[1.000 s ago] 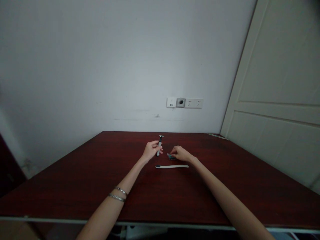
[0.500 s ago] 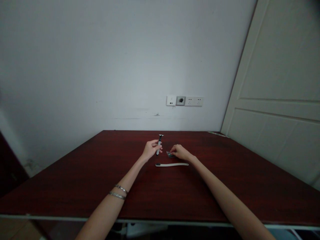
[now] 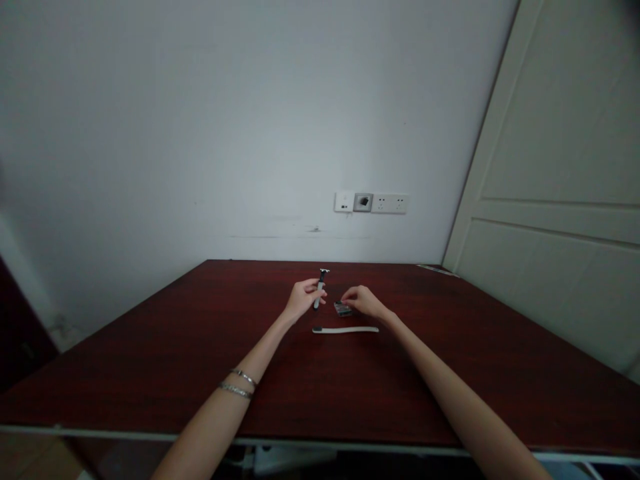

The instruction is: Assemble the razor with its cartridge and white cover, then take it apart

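My left hand (image 3: 303, 299) is closed round the handle of a razor (image 3: 321, 285), held upright with its dark head at the top, above the dark red table (image 3: 150, 360). My right hand (image 3: 364, 301) pinches a small dark flat pack (image 3: 343, 309) that it lifts a little off the table, just right of the razor. A second white razor handle (image 3: 346, 329) lies flat on the table in front of both hands, its dark end to the left. Two bracelets (image 3: 238, 385) circle my left wrist.
A white wall stands behind the table with a row of sockets (image 3: 371, 203). A cream door (image 3: 565, 200) leans in on the right. The table's near edge (image 3: 320, 443) has a pale rim.
My right hand has raised the small dark pack slightly off the table. The left hand keeps the razor almost still.
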{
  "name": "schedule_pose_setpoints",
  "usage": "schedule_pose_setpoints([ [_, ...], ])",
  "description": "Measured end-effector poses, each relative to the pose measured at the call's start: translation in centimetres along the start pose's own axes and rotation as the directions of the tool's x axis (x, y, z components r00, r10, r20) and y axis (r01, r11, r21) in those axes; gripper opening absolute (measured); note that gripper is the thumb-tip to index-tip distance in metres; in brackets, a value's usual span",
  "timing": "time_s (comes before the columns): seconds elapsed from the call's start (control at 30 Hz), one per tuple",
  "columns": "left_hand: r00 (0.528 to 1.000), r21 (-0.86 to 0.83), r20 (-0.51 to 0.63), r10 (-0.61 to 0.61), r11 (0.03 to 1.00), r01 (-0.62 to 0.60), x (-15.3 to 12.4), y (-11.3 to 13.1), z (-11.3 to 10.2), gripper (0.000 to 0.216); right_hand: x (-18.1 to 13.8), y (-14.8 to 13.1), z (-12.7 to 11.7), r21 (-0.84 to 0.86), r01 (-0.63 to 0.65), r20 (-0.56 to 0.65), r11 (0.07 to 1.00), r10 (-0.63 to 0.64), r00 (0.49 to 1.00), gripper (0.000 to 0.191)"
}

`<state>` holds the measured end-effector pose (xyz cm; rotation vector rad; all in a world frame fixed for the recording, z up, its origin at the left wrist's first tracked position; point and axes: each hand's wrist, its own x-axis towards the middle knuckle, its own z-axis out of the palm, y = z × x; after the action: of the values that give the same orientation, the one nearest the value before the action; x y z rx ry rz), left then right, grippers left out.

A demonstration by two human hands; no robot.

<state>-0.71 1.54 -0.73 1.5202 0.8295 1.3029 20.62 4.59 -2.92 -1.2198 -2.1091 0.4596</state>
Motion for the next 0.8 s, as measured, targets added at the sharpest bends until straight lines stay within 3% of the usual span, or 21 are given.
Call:
schedule_pose_setpoints([
  [0.3,0.991,0.061,-0.013,0.135,0.989,-0.134,0.2,0.3,0.2,0.029,-0.8,-3.5,-1.3,0.129,0.073,-0.069,0.989,-0.064,0.996,0.021],
  [0.53,0.989,0.075,0.065,0.134,0.988,-0.139,0.2,-0.2,0.0,0.03,-1.5,-6.5,-1.0,0.175,0.115,-0.12,0.978,-0.095,0.988,0.025],
  [0.8,0.992,0.049,0.059,0.11,0.992,-0.113,0.2,0.1,0.2,0.029,-1.8,-6.6,-0.9,0.12,0.21,-0.182,0.97,-0.186,0.966,0.022],
])
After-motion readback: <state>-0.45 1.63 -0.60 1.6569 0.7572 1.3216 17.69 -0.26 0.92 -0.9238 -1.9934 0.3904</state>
